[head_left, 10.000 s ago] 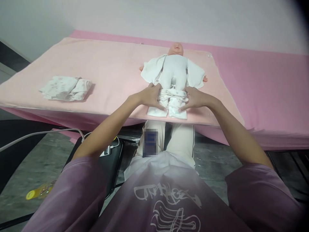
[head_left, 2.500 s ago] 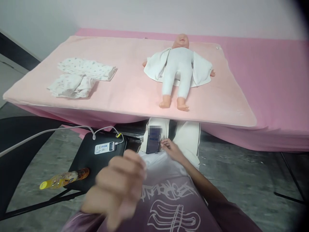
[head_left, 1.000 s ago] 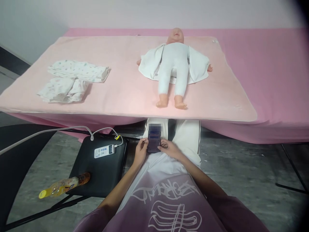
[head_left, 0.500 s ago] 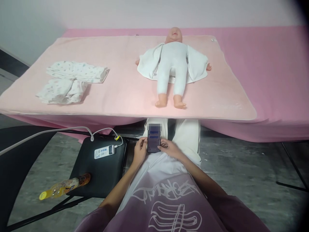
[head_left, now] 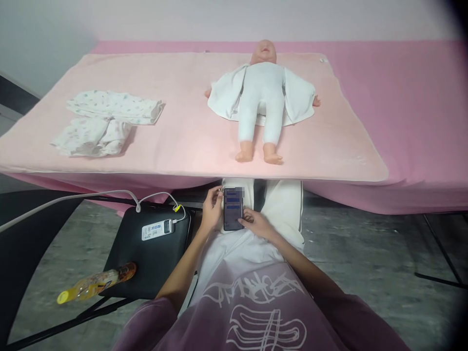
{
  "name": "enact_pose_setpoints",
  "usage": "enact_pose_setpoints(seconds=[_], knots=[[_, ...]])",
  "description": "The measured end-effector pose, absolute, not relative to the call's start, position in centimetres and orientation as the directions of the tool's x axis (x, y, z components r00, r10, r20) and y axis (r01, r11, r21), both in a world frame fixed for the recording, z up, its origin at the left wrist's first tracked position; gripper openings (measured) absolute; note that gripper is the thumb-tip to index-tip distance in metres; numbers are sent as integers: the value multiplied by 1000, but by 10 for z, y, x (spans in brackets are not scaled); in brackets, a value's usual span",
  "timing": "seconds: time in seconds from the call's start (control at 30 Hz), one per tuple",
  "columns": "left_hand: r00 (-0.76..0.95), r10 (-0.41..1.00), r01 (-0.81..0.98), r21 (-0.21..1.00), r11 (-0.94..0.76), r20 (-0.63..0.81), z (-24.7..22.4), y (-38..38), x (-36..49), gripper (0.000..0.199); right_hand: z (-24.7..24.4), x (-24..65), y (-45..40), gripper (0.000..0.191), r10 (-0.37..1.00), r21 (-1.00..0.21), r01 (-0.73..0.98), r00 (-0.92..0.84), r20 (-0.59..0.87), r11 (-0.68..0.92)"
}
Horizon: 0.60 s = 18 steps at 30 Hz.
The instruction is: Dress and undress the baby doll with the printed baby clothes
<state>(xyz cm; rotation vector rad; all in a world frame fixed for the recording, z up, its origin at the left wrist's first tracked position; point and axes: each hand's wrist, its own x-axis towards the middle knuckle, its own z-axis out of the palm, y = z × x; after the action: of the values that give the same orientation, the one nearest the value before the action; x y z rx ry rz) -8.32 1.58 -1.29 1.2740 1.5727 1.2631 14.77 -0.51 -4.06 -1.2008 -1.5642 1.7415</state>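
Observation:
A dark smartphone (head_left: 233, 214) with a lit screen rests above my lap, just in front of the table edge. My right hand (head_left: 257, 224) grips its lower right side, the thumb over the edge and the other fingers curled. At the upper left side of the phone, my left hand (head_left: 212, 207) has its fingers bent against the edge. Beyond them a baby doll (head_left: 261, 90) lies on its back on the pink mat (head_left: 186, 141), feet towards me. It wears white leggings, and a white top (head_left: 226, 95) spreads out at both sides over its arms.
Two folded patterned baby garments (head_left: 113, 107) lie on the mat's left. A black folding chair (head_left: 161, 268) to my left bears a white power bank (head_left: 157, 229) with a cable (head_left: 91, 195) and a drink bottle (head_left: 91, 285) on its side. Pink cloth (head_left: 413, 122) covers the table.
My left hand has slid up along the phone's left side, its fingers now near the top corner. My right hand keeps its grip. The doll and clothes lie as before.

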Motion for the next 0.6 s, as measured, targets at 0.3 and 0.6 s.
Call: enact_pose_setpoints(seconds=[0.3, 0.6], knots=[[-199, 976, 276, 961, -34, 91, -6, 33, -77, 41, -27, 152, -4, 41, 820, -950, 255, -495, -287, -178], [-203, 975, 255, 966, -36, 90, -10, 33, -77, 37, -25, 148, -1, 50, 841, -940, 303, -457, -288, -156]])
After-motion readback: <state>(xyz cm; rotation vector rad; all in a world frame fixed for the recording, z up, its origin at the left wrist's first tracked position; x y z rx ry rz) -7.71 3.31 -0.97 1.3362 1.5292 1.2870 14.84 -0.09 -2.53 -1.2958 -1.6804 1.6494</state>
